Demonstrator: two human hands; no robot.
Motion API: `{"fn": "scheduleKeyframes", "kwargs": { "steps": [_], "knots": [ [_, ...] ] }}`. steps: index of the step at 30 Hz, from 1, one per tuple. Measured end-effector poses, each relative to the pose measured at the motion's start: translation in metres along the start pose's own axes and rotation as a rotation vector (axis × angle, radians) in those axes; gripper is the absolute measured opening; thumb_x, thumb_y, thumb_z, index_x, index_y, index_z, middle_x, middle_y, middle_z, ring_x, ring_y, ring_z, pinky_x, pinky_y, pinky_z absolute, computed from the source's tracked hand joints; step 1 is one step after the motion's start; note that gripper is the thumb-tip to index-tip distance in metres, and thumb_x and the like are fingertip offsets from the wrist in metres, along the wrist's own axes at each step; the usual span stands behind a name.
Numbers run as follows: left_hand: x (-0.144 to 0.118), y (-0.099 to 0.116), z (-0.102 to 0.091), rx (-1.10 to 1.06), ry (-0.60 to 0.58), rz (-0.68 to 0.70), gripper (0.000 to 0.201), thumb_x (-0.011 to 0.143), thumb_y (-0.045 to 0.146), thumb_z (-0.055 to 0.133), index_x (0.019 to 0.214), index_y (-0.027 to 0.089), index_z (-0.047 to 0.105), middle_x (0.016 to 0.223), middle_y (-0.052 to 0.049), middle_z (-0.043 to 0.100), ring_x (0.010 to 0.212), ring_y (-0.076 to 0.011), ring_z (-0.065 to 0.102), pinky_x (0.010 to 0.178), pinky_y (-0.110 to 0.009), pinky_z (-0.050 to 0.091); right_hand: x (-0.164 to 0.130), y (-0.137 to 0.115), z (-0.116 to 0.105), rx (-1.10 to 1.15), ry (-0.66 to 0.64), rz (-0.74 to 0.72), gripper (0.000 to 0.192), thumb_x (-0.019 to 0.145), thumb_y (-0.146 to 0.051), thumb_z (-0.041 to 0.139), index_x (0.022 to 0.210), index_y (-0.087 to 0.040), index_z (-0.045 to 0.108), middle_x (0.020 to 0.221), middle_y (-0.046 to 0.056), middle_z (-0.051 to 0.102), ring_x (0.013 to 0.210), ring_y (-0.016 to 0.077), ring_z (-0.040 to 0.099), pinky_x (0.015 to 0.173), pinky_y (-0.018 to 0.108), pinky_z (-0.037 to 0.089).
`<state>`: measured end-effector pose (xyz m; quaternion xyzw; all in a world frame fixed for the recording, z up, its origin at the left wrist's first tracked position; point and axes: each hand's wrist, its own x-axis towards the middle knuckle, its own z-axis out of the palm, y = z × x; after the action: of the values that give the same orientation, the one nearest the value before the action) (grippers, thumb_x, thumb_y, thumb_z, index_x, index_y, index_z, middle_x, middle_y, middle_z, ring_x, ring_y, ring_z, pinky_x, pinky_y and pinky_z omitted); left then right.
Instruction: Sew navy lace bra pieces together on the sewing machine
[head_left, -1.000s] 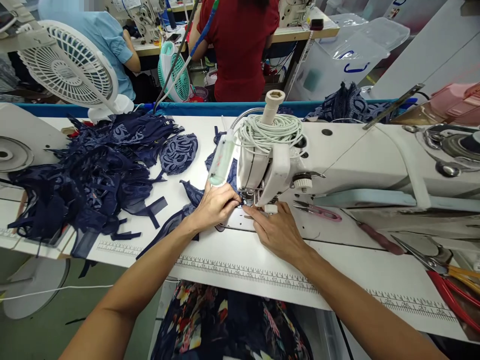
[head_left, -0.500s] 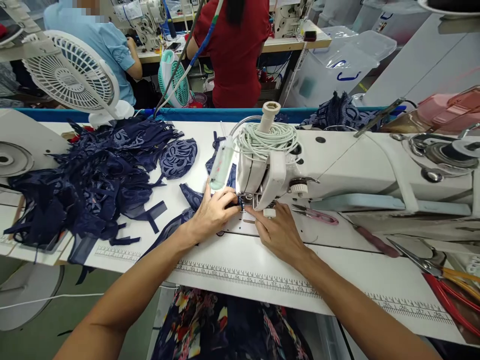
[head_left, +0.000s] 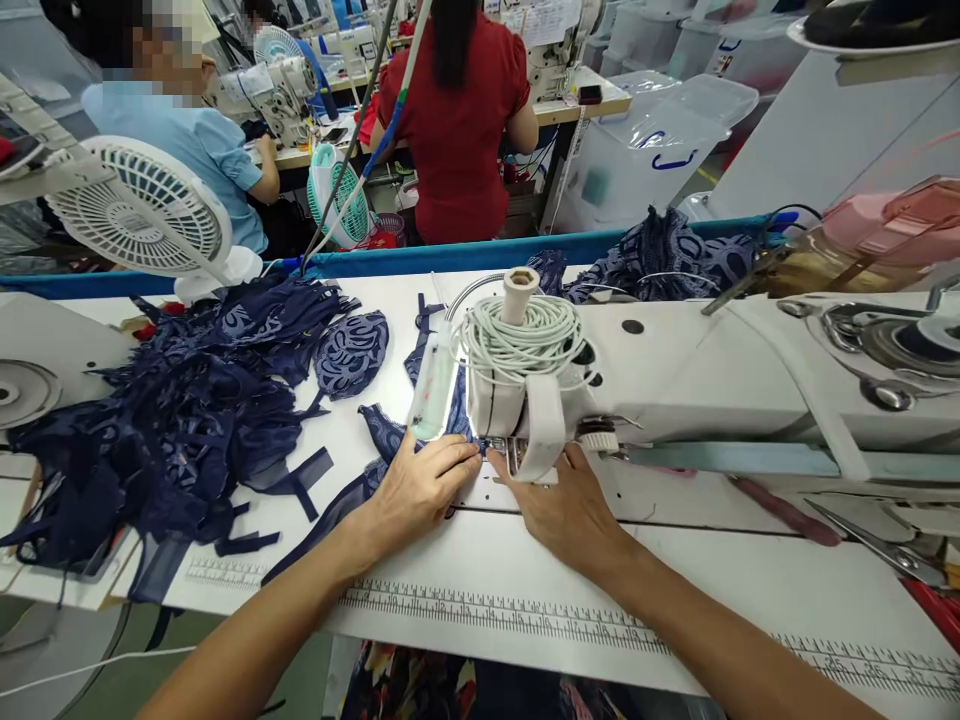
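My left hand (head_left: pixel 421 487) lies flat on a navy lace fabric piece (head_left: pixel 379 428) and presses it against the table just left of the needle of a white sewing machine (head_left: pixel 675 380). My right hand (head_left: pixel 559 505) rests on the machine bed to the right of the needle, its fingertips at the presser foot (head_left: pixel 501 452), touching the same fabric. The fabric under the foot is mostly hidden by both hands. A small lamp (head_left: pixel 429 392) hangs over my left hand.
A heap of navy lace pieces (head_left: pixel 172 410) covers the table's left side, beside a white fan (head_left: pixel 139 210). More lace (head_left: pixel 660 255) lies behind the machine. Scissors (head_left: pixel 877 545) and a red-handled tool (head_left: pixel 787 510) lie at right. Two people sit at machines beyond.
The camera view has tilted up, so everything sits lower in the frame. Both hands stay at the needle; the left hand's fingers have flattened out over the fabric.
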<state>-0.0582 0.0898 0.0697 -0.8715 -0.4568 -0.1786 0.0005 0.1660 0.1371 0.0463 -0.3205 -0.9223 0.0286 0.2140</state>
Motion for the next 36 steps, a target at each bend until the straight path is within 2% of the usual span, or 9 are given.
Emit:
{"fn": "scheduleKeyframes", "kwargs": {
  "steps": [4, 8, 12, 14, 16, 22, 28, 32, 36],
  "knots": [
    [0.004, 0.001, 0.003, 0.009, -0.023, -0.038, 0.033, 0.089, 0.003, 0.039, 0.112, 0.016, 0.059, 0.103, -0.01, 0.068, 0.096, -0.0224, 0.062, 0.088, -0.046, 0.042, 0.001, 0.001, -0.005, -0.118, 0.101, -0.085, 0.039, 0.079, -0.002, 0.05, 0.107, -0.021, 0.069, 0.068, 0.004, 0.057, 0.072, 0.0206, 0.047, 0.079, 0.037, 0.036],
    [0.008, 0.001, 0.004, -0.01, -0.009, -0.067, 0.029, 0.089, 0.005, 0.041, 0.106, 0.016, 0.061, 0.093, -0.008, 0.067, 0.094, -0.022, 0.062, 0.088, -0.043, 0.043, 0.001, 0.0, -0.008, -0.052, 0.182, -0.075, 0.028, 0.081, -0.002, 0.048, 0.087, -0.019, 0.07, 0.073, 0.005, 0.058, 0.076, 0.0197, 0.05, 0.076, 0.035, 0.038],
    [0.01, 0.0, 0.006, -0.012, 0.037, -0.067, 0.028, 0.086, 0.004, 0.042, 0.103, 0.016, 0.061, 0.092, -0.008, 0.066, 0.099, -0.0241, 0.06, 0.087, -0.043, 0.043, 0.0, -0.001, -0.011, 0.027, 0.235, -0.04, 0.021, 0.082, -0.009, 0.049, 0.069, -0.019, 0.061, 0.072, 0.004, 0.056, 0.071, 0.0184, 0.049, 0.068, 0.034, 0.038],
    [0.011, -0.001, 0.006, -0.021, 0.06, -0.067, 0.029, 0.084, 0.003, 0.042, 0.101, 0.017, 0.061, 0.094, -0.009, 0.065, 0.101, -0.0251, 0.059, 0.087, -0.043, 0.044, -0.002, 0.001, -0.013, 0.076, 0.254, -0.01, 0.017, 0.084, -0.011, 0.05, 0.072, -0.019, 0.059, 0.072, 0.004, 0.056, 0.067, 0.0175, 0.049, 0.065, 0.033, 0.037],
    [0.013, -0.002, 0.006, -0.023, 0.087, -0.067, 0.029, 0.083, 0.004, 0.043, 0.1, 0.017, 0.062, 0.095, -0.01, 0.065, 0.102, -0.0261, 0.058, 0.086, -0.044, 0.045, -0.002, 0.004, -0.014, 0.116, 0.275, 0.021, 0.014, 0.086, -0.012, 0.047, 0.083, -0.018, 0.06, 0.075, 0.005, 0.059, 0.067, 0.0175, 0.051, 0.062, 0.032, 0.037],
    [0.018, -0.005, 0.001, -0.062, 0.105, -0.078, 0.027, 0.084, 0.005, 0.044, 0.097, 0.019, 0.063, 0.09, -0.008, 0.066, 0.101, -0.0254, 0.06, 0.09, -0.045, 0.045, 0.0, 0.012, -0.015, 0.095, 0.316, 0.104, 0.025, 0.088, -0.005, 0.04, 0.093, -0.018, 0.06, 0.074, 0.004, 0.062, 0.066, 0.0171, 0.056, 0.055, 0.029, 0.034],
    [0.01, -0.005, 0.004, -0.058, 0.063, -0.105, 0.029, 0.089, 0.007, 0.043, 0.107, 0.019, 0.062, 0.088, -0.005, 0.068, 0.09, -0.0213, 0.063, 0.091, -0.045, 0.043, 0.004, 0.01, -0.021, 0.112, 0.339, 0.057, 0.02, 0.09, -0.007, 0.041, 0.093, -0.018, 0.058, 0.08, 0.005, 0.063, 0.073, 0.0184, 0.055, 0.06, 0.03, 0.035],
    [0.005, -0.005, 0.009, -0.062, 0.087, -0.109, 0.032, 0.091, 0.009, 0.043, 0.117, 0.019, 0.058, 0.098, -0.008, 0.068, 0.095, -0.0217, 0.062, 0.088, -0.041, 0.043, 0.005, 0.008, -0.02, 0.113, 0.34, 0.016, 0.02, 0.09, -0.007, 0.039, 0.092, -0.018, 0.056, 0.079, 0.004, 0.062, 0.07, 0.0176, 0.053, 0.063, 0.032, 0.036],
    [0.015, -0.007, 0.012, -0.127, 0.094, -0.169, 0.02, 0.092, 0.016, 0.042, 0.098, 0.017, 0.061, 0.093, -0.01, 0.065, 0.091, -0.0231, 0.059, 0.078, -0.036, 0.044, 0.005, 0.009, -0.015, 0.124, 0.33, -0.038, 0.02, 0.09, -0.007, 0.04, 0.085, -0.019, 0.055, 0.078, 0.004, 0.06, 0.07, 0.0175, 0.053, 0.067, 0.033, 0.038]
  ]
}}
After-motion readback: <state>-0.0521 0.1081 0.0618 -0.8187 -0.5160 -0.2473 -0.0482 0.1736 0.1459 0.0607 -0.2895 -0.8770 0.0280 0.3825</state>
